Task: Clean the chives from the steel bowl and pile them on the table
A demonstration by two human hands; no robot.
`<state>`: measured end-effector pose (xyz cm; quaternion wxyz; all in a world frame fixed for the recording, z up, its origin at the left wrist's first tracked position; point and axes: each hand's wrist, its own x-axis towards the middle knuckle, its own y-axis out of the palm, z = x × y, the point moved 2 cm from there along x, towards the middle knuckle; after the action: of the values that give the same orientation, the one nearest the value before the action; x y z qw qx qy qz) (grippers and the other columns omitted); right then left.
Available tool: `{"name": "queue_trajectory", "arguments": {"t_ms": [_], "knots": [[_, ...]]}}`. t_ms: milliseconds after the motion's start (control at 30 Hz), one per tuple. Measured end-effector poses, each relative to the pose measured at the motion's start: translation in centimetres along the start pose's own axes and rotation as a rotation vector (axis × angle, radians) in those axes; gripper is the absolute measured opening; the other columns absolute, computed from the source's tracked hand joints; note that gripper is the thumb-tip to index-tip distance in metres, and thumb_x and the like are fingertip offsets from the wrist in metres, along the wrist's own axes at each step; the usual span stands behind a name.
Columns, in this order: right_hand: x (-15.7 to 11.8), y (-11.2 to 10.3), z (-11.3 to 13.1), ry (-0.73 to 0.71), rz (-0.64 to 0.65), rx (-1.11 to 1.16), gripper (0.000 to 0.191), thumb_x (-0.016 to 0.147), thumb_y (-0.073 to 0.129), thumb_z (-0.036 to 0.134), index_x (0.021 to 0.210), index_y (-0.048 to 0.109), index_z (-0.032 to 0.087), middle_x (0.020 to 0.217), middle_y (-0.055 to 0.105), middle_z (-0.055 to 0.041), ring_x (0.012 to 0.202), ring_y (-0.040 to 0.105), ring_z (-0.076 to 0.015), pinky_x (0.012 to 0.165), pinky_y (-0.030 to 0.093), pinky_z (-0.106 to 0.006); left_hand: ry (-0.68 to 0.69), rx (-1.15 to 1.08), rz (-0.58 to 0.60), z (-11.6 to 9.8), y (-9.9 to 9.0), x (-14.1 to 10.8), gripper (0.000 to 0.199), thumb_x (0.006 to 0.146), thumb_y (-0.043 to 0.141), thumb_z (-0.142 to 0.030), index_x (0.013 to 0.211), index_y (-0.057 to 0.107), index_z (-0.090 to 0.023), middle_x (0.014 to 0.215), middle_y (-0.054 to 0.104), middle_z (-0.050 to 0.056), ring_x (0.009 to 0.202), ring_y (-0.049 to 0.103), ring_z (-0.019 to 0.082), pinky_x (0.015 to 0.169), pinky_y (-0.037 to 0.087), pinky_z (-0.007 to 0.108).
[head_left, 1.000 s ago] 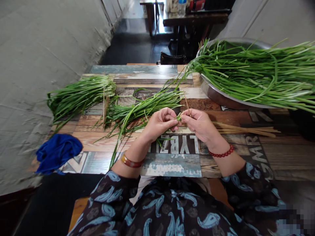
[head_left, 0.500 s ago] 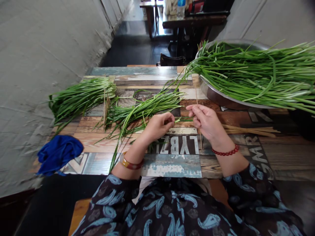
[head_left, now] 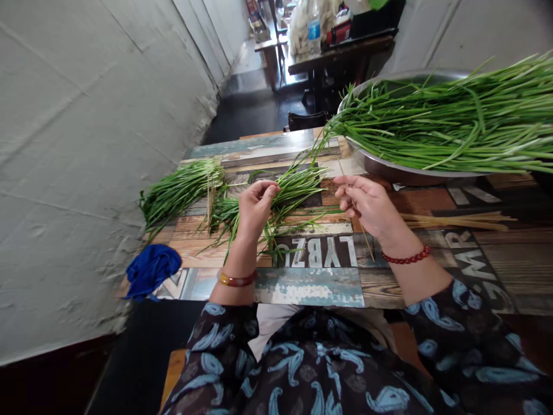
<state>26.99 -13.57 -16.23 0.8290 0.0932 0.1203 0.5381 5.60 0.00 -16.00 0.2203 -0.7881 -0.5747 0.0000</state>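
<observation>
In my right hand [head_left: 367, 204] a thin bamboo skewer [head_left: 366, 241] is gripped between thumb and fingers, its two ends sticking out above and below. My left hand [head_left: 256, 207] is curled, thumb against fingers, over the loose pile of green chives [head_left: 298, 184] in the middle of the table. Whether a stalk is between its fingertips cannot be made out. Left of the pile lies a neat bunch of chives [head_left: 181, 187] with several skewers [head_left: 211, 202] at its pale end. More loose skewers [head_left: 458, 220] lie to the right, beyond my right wrist.
A large metal basin [head_left: 380, 164] heaped with long chives [head_left: 449, 127] stands at the back right. A blue cloth [head_left: 153, 268] lies at the table's left front corner, near the grey wall [head_left: 78, 144]. Behind is another table with a plastic bottle [head_left: 314, 31].
My left hand has moved left and slightly away from me, onto the loose chives. The skewer in my right hand has tilted. The camera view has shifted too.
</observation>
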Motion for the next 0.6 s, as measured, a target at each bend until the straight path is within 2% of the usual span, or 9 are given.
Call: {"name": "queue_trajectory", "arguments": {"t_ms": [133,233,300,433,600], "knots": [[-0.1,0.4,-0.1,0.061,0.022,0.041,0.032,0.079,0.063,0.025,0.110,0.064,0.018,0.072,0.062,0.0039,0.042,0.045,-0.0035,0.034,0.020,-0.017,0.056,0.285,0.009,0.2,-0.6,2.7,0.024,0.086,0.057,-0.030,0.093,0.073,-0.013,0.086,0.073,0.007,0.077,0.062,0.017,0.072,0.045,0.026],[0.0,0.8,-0.6,0.080,0.046,0.053,0.033,0.079,0.062,0.027,0.110,0.063,0.017,0.067,0.060,0.0054,0.038,0.042,-0.0030,0.034,0.018,-0.017,0.041,0.639,0.077,0.5,0.1,5.0,0.028,0.088,0.052,-0.024,0.099,0.074,-0.013,0.091,0.074,0.010,0.081,0.062,0.019,0.074,0.044,0.028],[0.1,1.0,-0.9,0.087,0.066,0.067,0.032,0.079,0.064,0.028,0.109,0.062,0.016,0.066,0.060,0.0059,0.038,0.043,-0.0031,0.035,0.020,-0.017,0.033,0.794,0.139,0.8,0.9,6.1,0.027,0.088,0.052,-0.021,0.097,0.076,-0.013,0.096,0.074,0.011,0.086,0.063,0.021,0.077,0.044,0.029],[0.2,1.4,-1.2,0.099,0.101,0.093,0.032,0.080,0.064,0.027,0.110,0.061,0.015,0.065,0.061,0.0067,0.038,0.044,-0.0030,0.037,0.026,-0.016,0.017,0.882,0.221,1.3,2.0,7.0,0.020,0.083,0.059,-0.020,0.088,0.077,-0.016,0.090,0.075,0.012,0.082,0.063,0.021,0.076,0.043,0.030],[0.1,1.6,-0.9,0.094,0.112,0.105,0.029,0.082,0.063,0.025,0.109,0.062,0.016,0.064,0.061,0.0065,0.038,0.044,-0.0031,0.037,0.028,-0.016,0.023,0.931,0.298,1.8,1.8,6.5,0.018,0.083,0.062,-0.026,0.089,0.078,-0.019,0.089,0.075,0.008,0.081,0.062,0.020,0.076,0.044,0.029]]}}
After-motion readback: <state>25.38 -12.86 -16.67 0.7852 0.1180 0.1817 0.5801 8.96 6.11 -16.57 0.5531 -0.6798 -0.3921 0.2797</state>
